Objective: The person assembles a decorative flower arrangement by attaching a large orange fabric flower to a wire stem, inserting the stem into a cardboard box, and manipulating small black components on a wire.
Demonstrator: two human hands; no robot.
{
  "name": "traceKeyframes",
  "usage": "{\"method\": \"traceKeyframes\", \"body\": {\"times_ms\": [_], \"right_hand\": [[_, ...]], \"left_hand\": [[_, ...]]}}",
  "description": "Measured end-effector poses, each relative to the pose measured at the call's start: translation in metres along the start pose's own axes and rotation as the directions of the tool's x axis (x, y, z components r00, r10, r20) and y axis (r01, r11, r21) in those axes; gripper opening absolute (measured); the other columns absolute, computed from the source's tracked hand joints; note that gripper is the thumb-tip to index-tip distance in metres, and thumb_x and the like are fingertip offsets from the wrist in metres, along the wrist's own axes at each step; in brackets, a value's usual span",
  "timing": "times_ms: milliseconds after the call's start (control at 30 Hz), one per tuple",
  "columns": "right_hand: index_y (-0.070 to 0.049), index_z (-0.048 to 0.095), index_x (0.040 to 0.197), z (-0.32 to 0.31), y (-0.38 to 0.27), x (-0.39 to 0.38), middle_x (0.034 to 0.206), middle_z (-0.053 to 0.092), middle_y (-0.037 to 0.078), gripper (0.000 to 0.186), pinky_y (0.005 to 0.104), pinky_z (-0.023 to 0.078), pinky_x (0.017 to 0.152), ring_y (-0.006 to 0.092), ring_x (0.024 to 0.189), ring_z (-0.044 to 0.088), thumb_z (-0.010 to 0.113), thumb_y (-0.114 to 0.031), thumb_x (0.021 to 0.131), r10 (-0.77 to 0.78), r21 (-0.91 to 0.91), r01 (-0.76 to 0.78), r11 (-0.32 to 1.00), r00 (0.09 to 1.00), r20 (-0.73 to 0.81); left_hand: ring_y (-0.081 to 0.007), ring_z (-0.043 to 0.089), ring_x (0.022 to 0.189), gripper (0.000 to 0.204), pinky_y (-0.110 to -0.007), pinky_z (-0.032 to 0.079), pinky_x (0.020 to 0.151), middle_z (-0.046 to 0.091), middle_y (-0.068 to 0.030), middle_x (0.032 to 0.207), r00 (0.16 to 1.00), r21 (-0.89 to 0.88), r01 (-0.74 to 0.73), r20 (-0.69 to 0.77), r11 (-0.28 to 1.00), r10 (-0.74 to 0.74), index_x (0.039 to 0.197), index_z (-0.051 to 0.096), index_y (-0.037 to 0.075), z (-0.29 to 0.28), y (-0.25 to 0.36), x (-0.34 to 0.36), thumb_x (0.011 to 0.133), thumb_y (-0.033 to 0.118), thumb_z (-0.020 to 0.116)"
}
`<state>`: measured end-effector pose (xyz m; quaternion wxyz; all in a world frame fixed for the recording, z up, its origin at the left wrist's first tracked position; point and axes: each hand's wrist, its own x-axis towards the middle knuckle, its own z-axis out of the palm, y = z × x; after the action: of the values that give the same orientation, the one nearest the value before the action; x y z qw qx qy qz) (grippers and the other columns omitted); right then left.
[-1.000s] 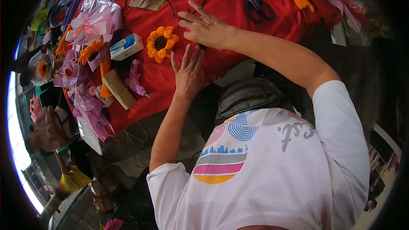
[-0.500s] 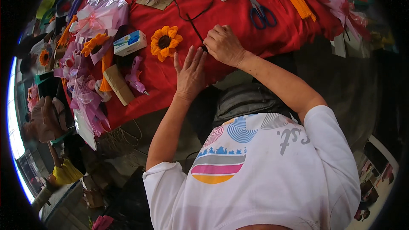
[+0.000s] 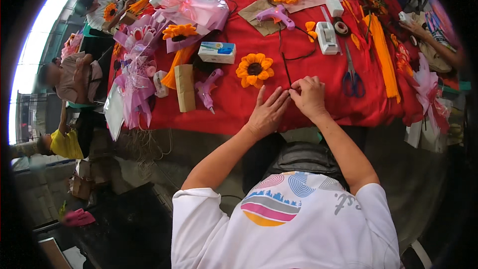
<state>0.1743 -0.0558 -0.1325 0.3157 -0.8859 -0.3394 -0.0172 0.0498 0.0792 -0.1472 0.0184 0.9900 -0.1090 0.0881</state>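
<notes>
1. So we've got our left hand palm down over the red cloth, fingers stretched out straight, tips right by the near end of a thin dark strip.
2. Our right hand has its thumb and fingers pinched together on that same near end, just beside the left fingertips.
3. The strip lies on the cloth pointing away from us, far end close to a black cord.
4. Just left of it there's an orange flower, brown centre facing up.
5. Further left: a purple glue gun and a white-and-blue box. Off right: scissors near a white tape dispenser.
</notes>
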Motion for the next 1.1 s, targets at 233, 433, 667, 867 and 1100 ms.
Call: {"method": "traceKeyframes", "body": {"times_ms": [233,433,667,867,1100], "right_hand": [[-0.014,0.069,0.068,-0.001,0.003,0.010,0.074,0.065,0.009,0.010,0.0457,0.046,0.069,0.0296,0.077,0.060,0.064,-0.023,0.067,-0.010,0.024,0.009,1.000,1.000,0.027],[-0.017,0.070,0.074,0.013,0.014,-0.003,0.079,0.062,0.004,0.014,0.0450,0.040,0.075,0.0268,0.089,0.053,0.061,-0.026,0.071,-0.206,-0.068,0.200,0.977,0.973,-0.100],[-0.017,0.071,0.078,0.016,0.028,-0.025,0.084,0.058,0.003,0.015,0.0417,0.035,0.083,0.0242,0.094,0.049,0.061,-0.024,0.071,-0.210,-0.048,0.204,0.978,0.956,-0.203],[-0.018,0.069,0.070,0.023,0.021,-0.015,0.078,0.055,0.004,0.012,0.0421,0.037,0.080,0.0245,0.089,0.050,0.060,-0.027,0.070,-0.320,-0.081,0.310,0.947,0.907,-0.274],[-0.020,0.067,0.075,0.008,0.028,-0.011,0.079,0.056,-0.001,0.010,0.0409,0.038,0.079,0.0209,0.086,0.053,0.066,-0.030,0.073,-0.271,-0.041,0.270,0.962,0.921,-0.278]], "left_hand": [[-0.0231,0.023,0.140,0.066,-0.057,0.002,0.113,0.040,-0.0100,0.142,0.986,0.033,-0.024,0.166,0.999,0.018,0.133,0.046,0.004,-0.014,0.003,0.012,0.073,0.028,0.062],[-0.0261,0.032,0.136,0.055,-0.057,0.006,0.112,0.044,-0.0128,0.139,0.999,-0.037,-0.040,-0.017,0.999,0.039,0.129,0.047,0.000,0.000,0.003,0.011,0.077,0.015,0.053],[-0.0269,0.033,0.135,0.054,-0.056,0.007,0.113,0.045,-0.0123,0.139,1.000,-0.092,-0.030,0.004,0.995,0.031,0.130,0.046,0.001,-0.005,0.021,0.019,0.078,0.015,0.052],[-0.0270,0.034,0.135,0.056,-0.058,0.009,0.112,0.044,-0.0099,0.139,1.000,-0.062,0.007,-0.014,0.998,-0.008,0.131,0.046,0.004,-0.005,0.009,0.010,0.076,0.011,0.052],[-0.0218,0.035,0.135,0.060,-0.055,0.009,0.112,0.045,-0.0050,0.140,0.999,-0.066,0.031,-0.017,0.997,-0.032,0.134,0.046,0.008,-0.004,0.008,0.017,0.074,0.011,0.054]]}}
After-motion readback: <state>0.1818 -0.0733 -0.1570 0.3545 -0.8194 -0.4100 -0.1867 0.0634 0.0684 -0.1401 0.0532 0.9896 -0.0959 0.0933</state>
